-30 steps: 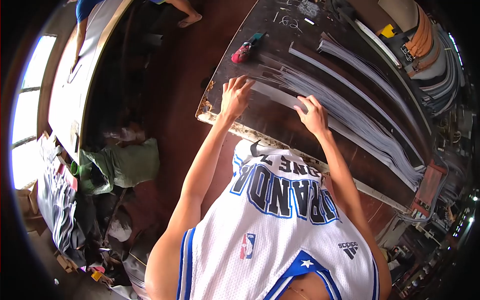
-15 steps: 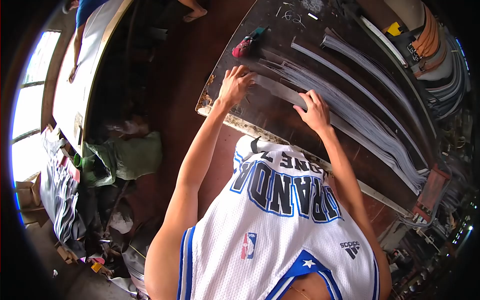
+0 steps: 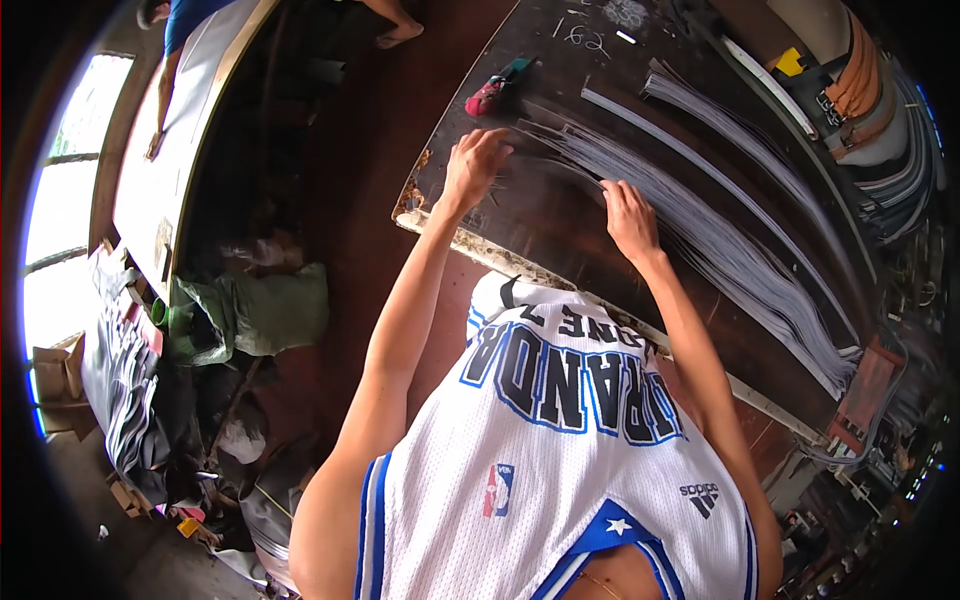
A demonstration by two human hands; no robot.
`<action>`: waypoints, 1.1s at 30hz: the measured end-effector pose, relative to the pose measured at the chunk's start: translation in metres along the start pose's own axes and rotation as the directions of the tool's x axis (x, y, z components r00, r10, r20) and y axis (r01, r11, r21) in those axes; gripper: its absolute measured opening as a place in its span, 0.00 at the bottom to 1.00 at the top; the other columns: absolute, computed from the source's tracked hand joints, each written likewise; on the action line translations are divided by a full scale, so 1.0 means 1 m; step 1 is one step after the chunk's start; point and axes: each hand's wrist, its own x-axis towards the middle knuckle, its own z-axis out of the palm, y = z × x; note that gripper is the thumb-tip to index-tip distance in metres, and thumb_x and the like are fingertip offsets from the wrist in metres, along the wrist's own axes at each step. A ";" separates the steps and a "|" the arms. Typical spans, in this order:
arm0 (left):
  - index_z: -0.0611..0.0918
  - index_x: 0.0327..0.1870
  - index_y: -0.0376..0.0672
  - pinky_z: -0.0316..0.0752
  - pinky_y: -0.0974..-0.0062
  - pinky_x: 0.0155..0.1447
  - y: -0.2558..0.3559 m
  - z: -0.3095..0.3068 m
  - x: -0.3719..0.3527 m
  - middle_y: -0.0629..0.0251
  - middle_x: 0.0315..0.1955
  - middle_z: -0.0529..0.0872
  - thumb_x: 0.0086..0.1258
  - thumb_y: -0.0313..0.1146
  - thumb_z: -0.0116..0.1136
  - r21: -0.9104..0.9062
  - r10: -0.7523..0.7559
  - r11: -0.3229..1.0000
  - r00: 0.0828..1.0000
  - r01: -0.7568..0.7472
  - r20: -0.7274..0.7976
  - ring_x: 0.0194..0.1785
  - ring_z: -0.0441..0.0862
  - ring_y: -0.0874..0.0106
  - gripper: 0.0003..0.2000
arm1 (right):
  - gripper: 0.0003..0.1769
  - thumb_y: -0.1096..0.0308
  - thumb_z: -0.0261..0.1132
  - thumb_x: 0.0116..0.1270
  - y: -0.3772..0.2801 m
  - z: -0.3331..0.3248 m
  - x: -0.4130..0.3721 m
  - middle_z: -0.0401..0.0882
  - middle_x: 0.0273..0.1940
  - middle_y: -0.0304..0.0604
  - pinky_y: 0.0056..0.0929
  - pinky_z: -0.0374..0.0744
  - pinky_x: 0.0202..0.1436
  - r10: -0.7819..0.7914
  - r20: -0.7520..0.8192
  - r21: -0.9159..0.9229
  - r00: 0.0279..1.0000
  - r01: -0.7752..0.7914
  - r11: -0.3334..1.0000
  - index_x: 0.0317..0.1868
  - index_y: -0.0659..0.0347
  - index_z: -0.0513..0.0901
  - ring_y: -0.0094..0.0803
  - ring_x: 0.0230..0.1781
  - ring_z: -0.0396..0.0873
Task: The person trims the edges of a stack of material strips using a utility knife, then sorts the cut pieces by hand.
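Note:
A long, thin grey strip (image 3: 572,168) spans the gap between my hands, showing mostly its narrow edge. My left hand (image 3: 476,166) has its fingers bent and closed at the strip's left end, near the table's left corner. My right hand (image 3: 630,220) pinches the strip farther along, fingers pressed together. Right beside it lies a bundle of similar long grey strips (image 3: 700,230), fanned at the left end and running towards the lower right of the dark table (image 3: 560,225). The fingertips of my left hand are partly hidden.
More strips (image 3: 720,125) lie farther back on the table. A red and green object (image 3: 490,95) sits near its left edge. Brown belts (image 3: 858,85) hang at the right. Left are a green sack (image 3: 270,310) and another person's arm (image 3: 160,110) over a bright table.
The strip between my hands has turned from its flat face to its thin edge. My right hand's fingers have drawn together from a spread pose.

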 end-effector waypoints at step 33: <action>0.83 0.46 0.43 0.74 0.65 0.49 0.025 0.048 -0.002 0.61 0.36 0.89 0.63 0.27 0.68 0.033 -0.175 0.982 0.966 0.185 -0.188 0.41 0.88 0.63 0.11 | 0.07 0.67 0.63 0.70 0.000 -0.002 0.011 0.84 0.36 0.43 0.40 0.81 0.41 0.049 -0.070 0.173 0.996 -0.036 0.984 0.38 0.60 0.85 0.44 0.37 0.83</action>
